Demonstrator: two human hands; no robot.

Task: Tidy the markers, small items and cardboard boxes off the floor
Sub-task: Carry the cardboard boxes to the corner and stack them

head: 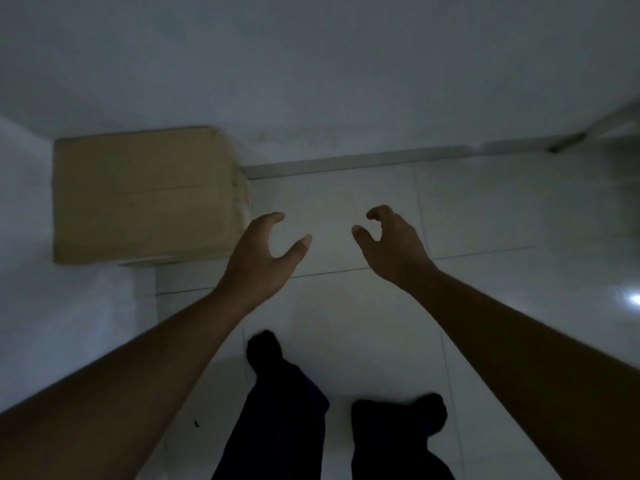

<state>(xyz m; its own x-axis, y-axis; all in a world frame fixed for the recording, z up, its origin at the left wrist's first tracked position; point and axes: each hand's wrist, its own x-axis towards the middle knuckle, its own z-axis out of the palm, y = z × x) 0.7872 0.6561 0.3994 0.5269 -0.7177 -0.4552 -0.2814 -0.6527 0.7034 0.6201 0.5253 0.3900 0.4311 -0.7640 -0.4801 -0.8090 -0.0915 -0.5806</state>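
A closed brown cardboard box [145,195] stands in the corner at the left, against the wall. My left hand [263,251] hovers just right of the box's near right edge, fingers curved apart and holding nothing. My right hand [388,240] is held out beside it over the white tiled floor [485,209], fingers curled loosely and empty. The two hands are about a hand's width apart. No markers or small items show in this dim view.
A white wall [311,64] rises just beyond the box, with a skirting strip [346,162] along its base. A lighter surface [69,323] fills the left side. My dark trouser legs and feet [287,393] stand below. A tiny dark speck [196,423] lies on the floor.
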